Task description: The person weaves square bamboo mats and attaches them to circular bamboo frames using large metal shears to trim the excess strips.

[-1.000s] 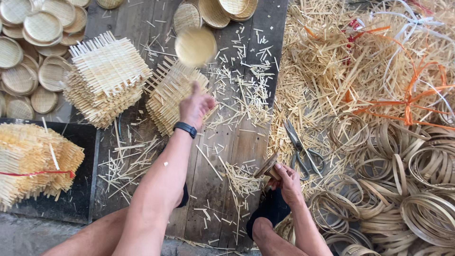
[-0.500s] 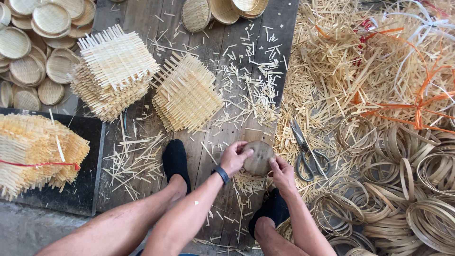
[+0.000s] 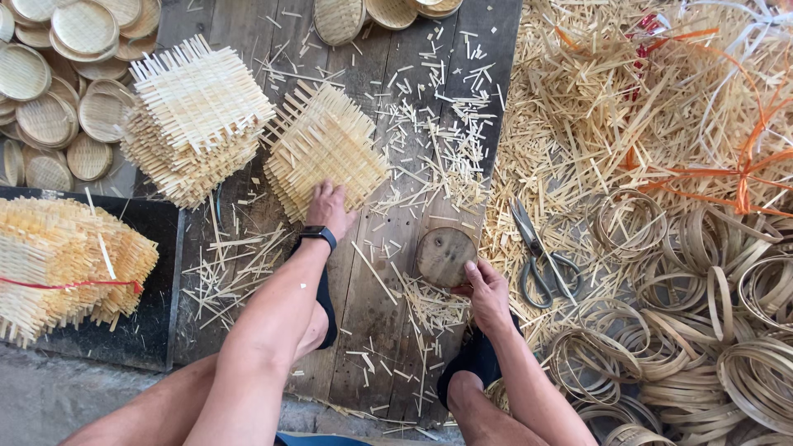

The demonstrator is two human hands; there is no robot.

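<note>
My left hand (image 3: 329, 206), with a black watch on the wrist, rests on the near edge of a short stack of square woven bamboo mats (image 3: 324, 145); whether the fingers grip a mat I cannot tell. My right hand (image 3: 487, 291) touches the near rim of a round wooden disc (image 3: 445, 255) that stands on the plank floor (image 3: 388, 314). A taller stack of woven mats (image 3: 194, 116) stands to the left of the short one.
Scissors (image 3: 541, 256) lie right of the disc. Bamboo rings (image 3: 702, 330) pile up at the right, loose strips (image 3: 628, 107) above them. Finished round trays (image 3: 58, 91) sit top left, a tied mat bundle (image 3: 66, 264) at the left. Offcuts litter the planks.
A second ago my left hand was up by the mats tossing a round tray away. It then came down to the disc, and now it is back on the short mat stack.
</note>
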